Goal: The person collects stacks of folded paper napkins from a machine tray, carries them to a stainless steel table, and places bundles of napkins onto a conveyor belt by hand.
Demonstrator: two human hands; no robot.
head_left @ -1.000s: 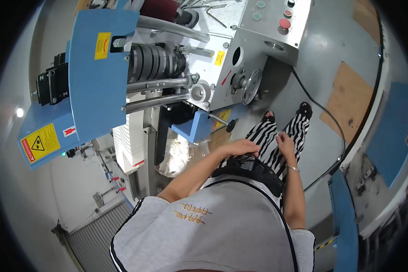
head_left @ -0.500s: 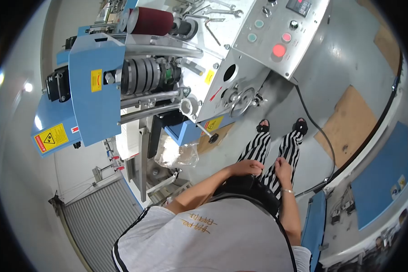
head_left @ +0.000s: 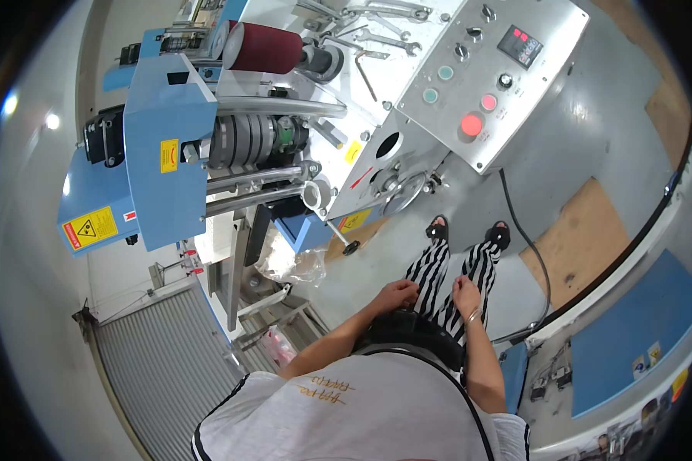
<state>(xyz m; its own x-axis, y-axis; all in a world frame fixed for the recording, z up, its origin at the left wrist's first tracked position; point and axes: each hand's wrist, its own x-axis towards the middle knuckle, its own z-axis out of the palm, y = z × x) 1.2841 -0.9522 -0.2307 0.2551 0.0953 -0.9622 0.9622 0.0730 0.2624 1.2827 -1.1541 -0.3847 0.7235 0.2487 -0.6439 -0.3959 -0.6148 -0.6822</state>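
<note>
The black waist pack (head_left: 411, 332) sits low in the middle of the frame, at the person's belly. It is the thing nearest to both hands. The left hand (head_left: 395, 295) is just above the pack's left part, with its fingers bent in and its back facing up. The right hand (head_left: 466, 297) is up and to the right of the pack, and its fingers are curled in too. Both hands are half closed, but I cannot tell if they hold something small or if they touch the pack. There is a gap between the hands, and the striped pants (head_left: 430, 269) show through it. A shiny bracelet (head_left: 475, 316) is on the right wrist. A black cord (head_left: 450, 369) goes across the gray shirt (head_left: 346, 411) below the pack.

The big blue machine (head_left: 165, 127) is at the upper left, well away from the hands. Its round hand wheel (head_left: 406, 194) is at the top middle, above the hands. The control panel (head_left: 546, 65), with a big red button (head_left: 471, 124), is at the upper right. Some wrenches (head_left: 392, 40) lie left of the panel. A clear plastic bag (head_left: 304, 265) is left of the left hand.
</note>
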